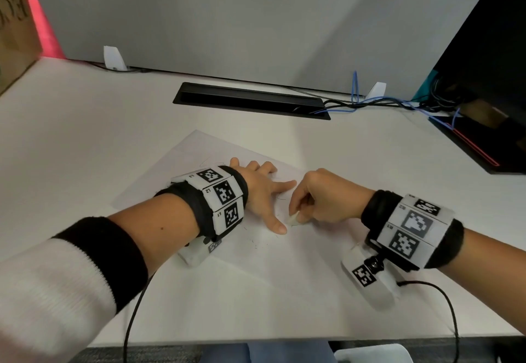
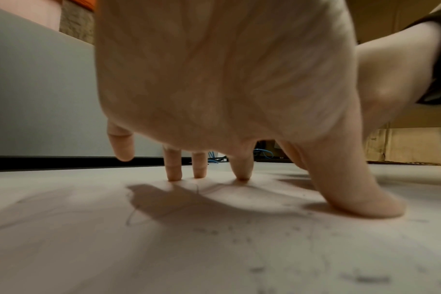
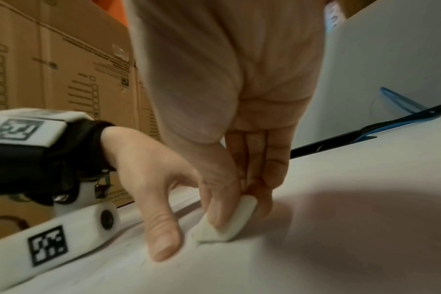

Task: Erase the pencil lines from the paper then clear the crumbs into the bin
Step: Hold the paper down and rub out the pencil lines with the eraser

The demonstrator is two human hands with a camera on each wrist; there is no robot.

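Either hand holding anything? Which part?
Right hand pinches the white eraser by its upper end, thumb against fingers; its lower edge meets the paper. Left hand holds nothing, fingertips pressing the paper.

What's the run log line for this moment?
phase: erasing | left hand: pressing paper flat | right hand: rubbing eraser on paper | crumbs: uncleared

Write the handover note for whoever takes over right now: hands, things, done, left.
Left hand: open, fingers spread, pressing the paper flat on the desk.
Right hand: pinching the eraser, its edge on the paper beside the left thumb.
Done: erasing is under way; dark crumbs lie near the left wrist.
Left: faint pencil lines remain under the left hand; finish them, then clear the crumbs. No bin in view.
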